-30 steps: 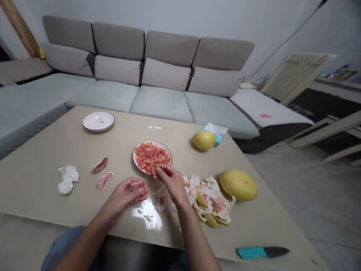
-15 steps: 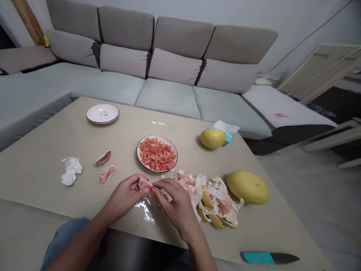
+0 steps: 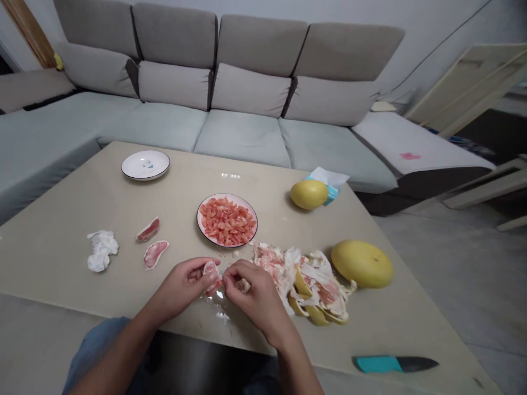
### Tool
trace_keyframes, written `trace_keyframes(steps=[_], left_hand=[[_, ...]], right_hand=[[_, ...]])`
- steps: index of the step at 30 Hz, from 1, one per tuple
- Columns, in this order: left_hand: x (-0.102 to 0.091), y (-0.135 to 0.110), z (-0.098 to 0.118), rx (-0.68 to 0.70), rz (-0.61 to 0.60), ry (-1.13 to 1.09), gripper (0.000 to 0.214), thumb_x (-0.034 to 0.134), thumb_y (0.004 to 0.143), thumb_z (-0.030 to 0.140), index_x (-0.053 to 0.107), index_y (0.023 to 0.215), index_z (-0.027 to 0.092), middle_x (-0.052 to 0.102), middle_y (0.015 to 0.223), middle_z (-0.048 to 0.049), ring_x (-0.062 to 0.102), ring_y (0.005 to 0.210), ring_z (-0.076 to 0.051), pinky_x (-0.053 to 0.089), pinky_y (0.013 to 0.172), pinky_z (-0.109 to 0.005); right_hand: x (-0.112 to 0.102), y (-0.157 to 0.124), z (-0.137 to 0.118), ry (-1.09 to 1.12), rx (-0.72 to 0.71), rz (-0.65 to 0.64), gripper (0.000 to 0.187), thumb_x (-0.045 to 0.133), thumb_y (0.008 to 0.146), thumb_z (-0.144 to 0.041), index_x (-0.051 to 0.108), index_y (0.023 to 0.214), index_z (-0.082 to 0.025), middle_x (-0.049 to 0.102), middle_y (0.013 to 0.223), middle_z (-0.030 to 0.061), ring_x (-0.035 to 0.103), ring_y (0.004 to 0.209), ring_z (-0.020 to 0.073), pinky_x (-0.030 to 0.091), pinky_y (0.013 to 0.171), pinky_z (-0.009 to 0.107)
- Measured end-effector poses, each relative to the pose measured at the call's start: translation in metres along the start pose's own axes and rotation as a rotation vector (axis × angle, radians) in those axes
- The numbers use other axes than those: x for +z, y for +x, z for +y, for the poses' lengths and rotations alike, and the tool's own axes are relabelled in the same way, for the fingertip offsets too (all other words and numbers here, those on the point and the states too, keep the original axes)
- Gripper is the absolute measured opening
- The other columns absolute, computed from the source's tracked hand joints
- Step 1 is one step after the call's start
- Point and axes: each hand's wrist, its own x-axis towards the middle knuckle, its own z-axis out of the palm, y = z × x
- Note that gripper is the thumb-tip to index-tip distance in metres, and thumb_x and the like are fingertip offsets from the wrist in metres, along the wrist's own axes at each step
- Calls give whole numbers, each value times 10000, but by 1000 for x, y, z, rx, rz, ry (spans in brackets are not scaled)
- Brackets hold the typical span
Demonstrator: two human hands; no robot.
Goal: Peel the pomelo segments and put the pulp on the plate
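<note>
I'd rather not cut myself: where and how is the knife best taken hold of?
Probably by its teal handle, from above and the left. The knife lies on its side near the table's near edge, with the handle to the left and the dark blade pointing right, so fingers should stay off the blade.

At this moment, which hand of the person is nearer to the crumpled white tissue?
Left. The left hand, holding a fruit segment, is to the right of the tissue. The right hand is farther right, near the heap of peels.
</note>
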Motion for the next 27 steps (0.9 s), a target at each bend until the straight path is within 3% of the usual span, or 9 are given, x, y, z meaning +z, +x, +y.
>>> trace_keyframes(steps=[11,20,24,27], left_hand=[[-1,-1,4,6,7,-10,484,643,805,445,648,1171,127,669,738,-37,583,686,-177,444,658,-272],[1,-1,2,7,-1,81,477,617,819,466,669,1134,112,683,784,-55,600,721,-189,471,686,-288],[-1,-2,0,34,-53,53,439,593,851,440,656,1152,126,664,790,-42,583,725,-170,473,713,-284],[-2,-3,3,67,-81,29,397,604,855,411,657,1139,139,654,788,-34,578,722,-164,467,694,-270]], right_hand=[[-7,-2,1,209,25,-71,133,613,832,-182,737,860,-220,689,772,23,616,702,156,472,645,259],[-4,-3,1,112,-4,-113,173,586,803,-101,711,740,-202,671,695,6,591,645,144,433,618,250],[-1,-3,-5,87,-7,-52,163,572,733,-69,647,653,-190,614,630,-12,551,614,137,404,614,250],[2,-3,-8,181,90,0,137,558,693,-83,639,641,-182,591,614,-14,523,585,129,387,576,237]])
